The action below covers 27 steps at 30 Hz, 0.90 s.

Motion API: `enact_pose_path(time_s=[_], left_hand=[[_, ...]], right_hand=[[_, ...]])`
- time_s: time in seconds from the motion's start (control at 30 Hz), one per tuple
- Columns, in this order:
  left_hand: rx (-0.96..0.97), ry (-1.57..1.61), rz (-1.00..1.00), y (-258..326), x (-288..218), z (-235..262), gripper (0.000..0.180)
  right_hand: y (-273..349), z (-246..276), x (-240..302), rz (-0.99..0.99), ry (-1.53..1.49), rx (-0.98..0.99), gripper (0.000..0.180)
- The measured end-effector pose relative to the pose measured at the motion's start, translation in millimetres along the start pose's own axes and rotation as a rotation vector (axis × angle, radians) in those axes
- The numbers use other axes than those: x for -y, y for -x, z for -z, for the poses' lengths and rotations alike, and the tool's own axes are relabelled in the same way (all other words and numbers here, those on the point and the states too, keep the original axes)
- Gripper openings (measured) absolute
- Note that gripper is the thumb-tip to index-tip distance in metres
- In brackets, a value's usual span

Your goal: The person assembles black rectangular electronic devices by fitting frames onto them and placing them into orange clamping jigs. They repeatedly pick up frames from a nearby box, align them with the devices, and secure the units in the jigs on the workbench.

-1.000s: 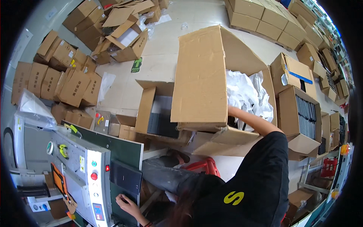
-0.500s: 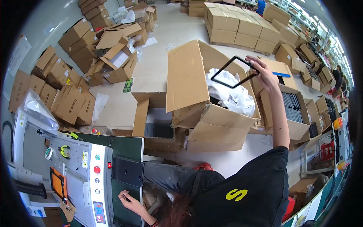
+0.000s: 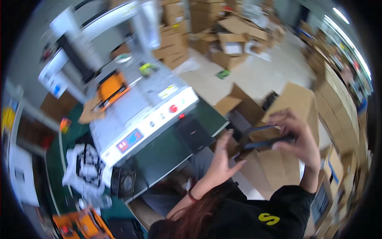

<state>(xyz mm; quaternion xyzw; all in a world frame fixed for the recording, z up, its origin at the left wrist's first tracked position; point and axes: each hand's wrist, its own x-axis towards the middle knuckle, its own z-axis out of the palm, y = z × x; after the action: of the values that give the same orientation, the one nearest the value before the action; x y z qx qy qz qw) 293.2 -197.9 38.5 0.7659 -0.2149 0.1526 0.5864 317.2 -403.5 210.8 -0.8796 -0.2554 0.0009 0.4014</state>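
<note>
My right hand [image 3: 297,137] is closed on a thin black rectangular frame [image 3: 267,143], held in front of my body and slightly smeared by motion. My left hand [image 3: 221,163], its fingers apart, is close to the frame's left end; I cannot tell whether it touches. Left of that hand, a flat black panel [image 3: 193,133] lies on the green tabletop [image 3: 167,153] beside a grey-white machine [image 3: 159,115]. An open cardboard box [image 3: 292,99] stands behind the right hand.
On the machine bed are an orange fixture [image 3: 112,87] and a yellow-green tool [image 3: 148,69]. A white bag with black pieces [image 3: 83,167] and another orange fixture [image 3: 81,225] lie at lower left. Several cartons [image 3: 229,47] are stacked behind.
The view has turned left toward the machine. My right hand has brought the black frame from above the open box to in front of me. My left hand has risen off the table edge toward it.
</note>
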Motion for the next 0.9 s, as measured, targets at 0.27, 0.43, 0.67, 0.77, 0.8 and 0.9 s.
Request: enact_pose_path(time_s=[0.27,0.43,0.67,0.77,0.8,0.9], left_hand=[[-0.461,-0.396,0.365,70,22,67,0.022],[-0.199,-0.682,0.387,81,-16,142,0.020],[0.314,-0.848,0.368,33,-36,188,0.037],[0.377,-0.679,0.400,9,-12,251,0.064],[0.437,-0.776,0.228,4,4,298,0.074],[-0.194,-0.864,0.777,-58,50,382,0.105]], right_hand=[[-69,-120,-2,0.424,-0.190,0.651,0.039],[-78,-152,9,0.520,-0.370,0.835,0.034],[-84,-158,-8,0.782,-0.314,0.701,0.024],[-74,-148,-30,0.681,-0.206,0.456,0.024],[-68,-145,-33,0.620,-0.190,0.403,0.024],[-47,-141,-56,0.439,-0.222,0.194,0.022]])
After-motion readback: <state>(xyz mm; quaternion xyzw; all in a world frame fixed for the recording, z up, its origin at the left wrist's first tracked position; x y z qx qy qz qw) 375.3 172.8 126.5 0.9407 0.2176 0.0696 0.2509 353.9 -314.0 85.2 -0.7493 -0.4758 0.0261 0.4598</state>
